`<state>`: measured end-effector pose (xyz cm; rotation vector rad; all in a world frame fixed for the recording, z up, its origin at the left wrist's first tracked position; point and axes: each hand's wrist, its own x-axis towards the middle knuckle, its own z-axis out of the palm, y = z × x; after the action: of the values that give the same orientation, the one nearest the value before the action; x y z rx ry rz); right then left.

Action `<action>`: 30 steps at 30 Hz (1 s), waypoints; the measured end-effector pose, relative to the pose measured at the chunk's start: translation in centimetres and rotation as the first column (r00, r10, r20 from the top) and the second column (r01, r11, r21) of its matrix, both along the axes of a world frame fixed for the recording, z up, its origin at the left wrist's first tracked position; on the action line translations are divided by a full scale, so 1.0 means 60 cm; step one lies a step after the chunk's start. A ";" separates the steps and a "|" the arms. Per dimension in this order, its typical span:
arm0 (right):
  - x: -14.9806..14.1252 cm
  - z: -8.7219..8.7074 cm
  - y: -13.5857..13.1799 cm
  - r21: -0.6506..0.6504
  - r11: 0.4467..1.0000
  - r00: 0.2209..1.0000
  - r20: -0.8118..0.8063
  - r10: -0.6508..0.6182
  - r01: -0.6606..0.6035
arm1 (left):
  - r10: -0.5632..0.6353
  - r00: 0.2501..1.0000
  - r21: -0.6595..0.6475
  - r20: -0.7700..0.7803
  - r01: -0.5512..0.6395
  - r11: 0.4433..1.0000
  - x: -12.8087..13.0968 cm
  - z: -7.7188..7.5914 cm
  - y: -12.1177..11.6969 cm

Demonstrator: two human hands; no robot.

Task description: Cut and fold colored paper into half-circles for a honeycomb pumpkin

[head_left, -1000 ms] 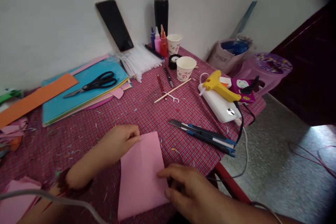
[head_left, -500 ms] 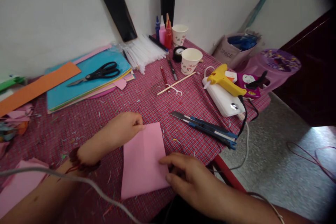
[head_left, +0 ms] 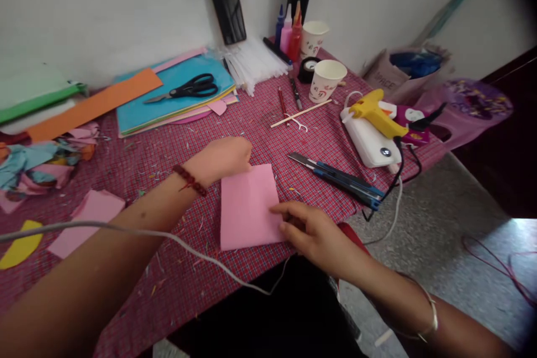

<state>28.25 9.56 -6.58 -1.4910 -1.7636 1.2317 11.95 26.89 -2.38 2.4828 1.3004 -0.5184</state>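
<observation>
A folded sheet of pink paper (head_left: 249,212) lies flat on the checked tablecloth in front of me. My left hand (head_left: 232,156) is at its far left corner, fingers curled in and knuckles up; its fingertips are mostly hidden. At the paper's right edge, my right hand (head_left: 312,232) has the index finger on top and the thumb at the edge, with the other fingers curled beneath. Just right of the paper lies a blue and black utility knife (head_left: 335,179), its blade end pointing left.
Behind lie black scissors (head_left: 193,88) on blue sheets (head_left: 138,112), white glue sticks (head_left: 255,64) and paper cups (head_left: 327,81). A yellow glue gun (head_left: 380,114) rests on a white power bank (head_left: 369,142). A grey cable (head_left: 168,234) crosses my left forearm. Paper scraps (head_left: 37,165) lie left.
The camera view has shifted, so the table items appear higher and mostly further right. Both hands stay at the same parts of the pink paper, the left still curled at its far edge.
</observation>
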 end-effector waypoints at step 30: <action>-0.038 0.005 -0.035 0.460 0.396 0.574 0.359 0.736 -0.795 | -0.044 0.998 -0.117 0.034 0.047 0.992 -0.002 -0.001 0.025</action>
<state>25.95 7.48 -6.30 -0.2995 -2.7274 0.7913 11.83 28.38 -2.42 2.4184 1.1692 -0.5480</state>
